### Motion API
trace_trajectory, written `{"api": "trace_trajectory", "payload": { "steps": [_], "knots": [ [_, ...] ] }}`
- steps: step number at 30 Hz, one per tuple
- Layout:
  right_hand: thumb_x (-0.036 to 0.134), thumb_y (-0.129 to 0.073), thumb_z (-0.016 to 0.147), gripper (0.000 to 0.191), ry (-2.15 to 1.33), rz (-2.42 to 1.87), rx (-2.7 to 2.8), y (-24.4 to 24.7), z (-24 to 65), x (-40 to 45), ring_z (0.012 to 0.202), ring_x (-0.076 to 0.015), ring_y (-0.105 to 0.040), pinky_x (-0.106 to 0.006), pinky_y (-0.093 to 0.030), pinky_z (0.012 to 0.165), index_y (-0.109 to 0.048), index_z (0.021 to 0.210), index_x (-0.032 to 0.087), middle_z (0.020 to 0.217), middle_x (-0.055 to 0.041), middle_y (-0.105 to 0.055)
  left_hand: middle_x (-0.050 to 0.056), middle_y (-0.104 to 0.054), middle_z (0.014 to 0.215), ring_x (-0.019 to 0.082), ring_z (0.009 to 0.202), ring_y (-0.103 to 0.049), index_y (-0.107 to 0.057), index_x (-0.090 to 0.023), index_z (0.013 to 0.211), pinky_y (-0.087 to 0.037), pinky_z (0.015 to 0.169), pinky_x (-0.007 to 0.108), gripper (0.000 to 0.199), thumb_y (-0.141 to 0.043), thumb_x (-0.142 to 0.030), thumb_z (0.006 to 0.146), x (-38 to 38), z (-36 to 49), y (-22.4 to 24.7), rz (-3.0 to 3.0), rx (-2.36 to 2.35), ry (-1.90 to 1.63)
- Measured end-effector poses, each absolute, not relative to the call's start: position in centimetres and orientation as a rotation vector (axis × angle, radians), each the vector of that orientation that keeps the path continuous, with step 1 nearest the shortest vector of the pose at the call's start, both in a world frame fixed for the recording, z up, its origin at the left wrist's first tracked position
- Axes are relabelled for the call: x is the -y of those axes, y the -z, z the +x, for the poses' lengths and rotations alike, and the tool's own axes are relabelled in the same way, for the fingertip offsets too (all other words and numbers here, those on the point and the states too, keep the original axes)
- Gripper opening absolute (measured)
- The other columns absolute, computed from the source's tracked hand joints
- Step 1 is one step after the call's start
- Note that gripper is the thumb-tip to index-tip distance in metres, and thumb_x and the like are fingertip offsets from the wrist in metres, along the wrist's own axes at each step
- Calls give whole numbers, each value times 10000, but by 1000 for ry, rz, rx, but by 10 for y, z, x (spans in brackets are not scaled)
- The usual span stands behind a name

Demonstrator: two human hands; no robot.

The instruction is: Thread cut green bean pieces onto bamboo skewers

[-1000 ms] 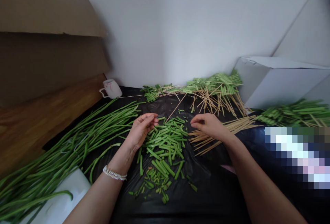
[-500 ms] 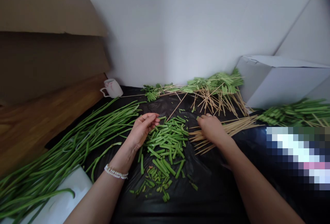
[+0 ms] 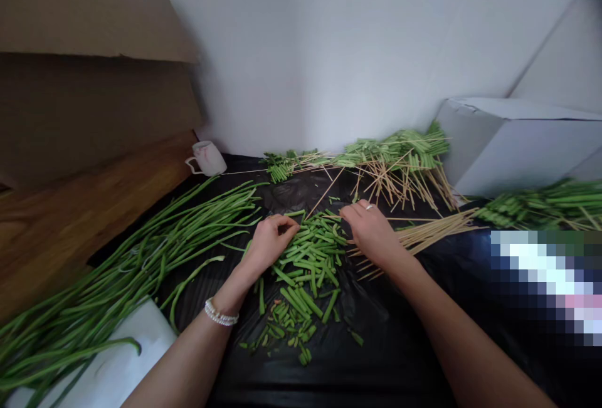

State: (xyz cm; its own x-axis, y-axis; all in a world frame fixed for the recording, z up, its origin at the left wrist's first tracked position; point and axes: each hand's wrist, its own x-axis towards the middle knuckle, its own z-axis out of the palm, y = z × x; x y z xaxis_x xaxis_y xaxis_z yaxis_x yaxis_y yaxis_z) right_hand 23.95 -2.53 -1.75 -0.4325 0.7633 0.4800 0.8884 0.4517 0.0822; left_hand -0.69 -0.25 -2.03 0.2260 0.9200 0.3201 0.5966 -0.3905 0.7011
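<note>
Cut green bean pieces point(image 3: 313, 257) lie in a heap on black plastic sheeting point(image 3: 385, 345). At the heap's upper left, my left hand point(image 3: 273, 242) is closed in a pinch, and what its fingertips hold is too small to make out. My right hand point(image 3: 369, 229) is closed around a thin wooden skewer point(image 3: 397, 219), whose tip points left over the heap. Beneath and beside that hand lies a bundle of bare skewers point(image 3: 437, 230). Long uncut beans point(image 3: 188, 226) spread out to the left of my left hand.
Skewered bean pieces point(image 3: 404, 148) are piled along the wall, with more point(image 3: 540, 201) at the right. A white mug point(image 3: 209, 158) stands at the back left near a large cardboard box point(image 3: 94, 101). At the right back is a white box point(image 3: 498, 145).
My right hand has moved left, and a skewer now shows in it. My left hand has shifted slightly right and down, its fingers turned more toward the heap.
</note>
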Motion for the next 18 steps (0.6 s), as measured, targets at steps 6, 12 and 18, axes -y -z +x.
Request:
{"api": "trace_trajectory", "payload": {
  "steps": [6,12,18],
  "knots": [
    [153,-399,932,284,523,-995,2292,13,211,44,907,-206,-468,-333,-351,783,-605,1126,128,933,-85,-612,75,-682,1101,217,1054,-558,-672,-203,1130,-411,925,364,339,-430,-156,899,-4,-12,33,2484,-1342,-868],
    [172,-412,938,330,652,-1003,2233,10,205,52,815,-184,-469,-324,-351,740,-563,1231,149,872,-59,-594,84,-702,917,227,897,-566,-720,-184,1010,-417,851,363,223,-557,-231,865,-4,-11,37,2535,-1383,-761],
    [173,-450,918,299,602,-1161,2224,14,205,49,806,-186,-458,-300,-362,710,-606,1171,140,853,-60,-579,75,-685,850,220,857,-567,-736,-188,895,-408,833,359,163,-586,-216,840,-4,-10,29,2430,-1404,-916]
  ]
}}
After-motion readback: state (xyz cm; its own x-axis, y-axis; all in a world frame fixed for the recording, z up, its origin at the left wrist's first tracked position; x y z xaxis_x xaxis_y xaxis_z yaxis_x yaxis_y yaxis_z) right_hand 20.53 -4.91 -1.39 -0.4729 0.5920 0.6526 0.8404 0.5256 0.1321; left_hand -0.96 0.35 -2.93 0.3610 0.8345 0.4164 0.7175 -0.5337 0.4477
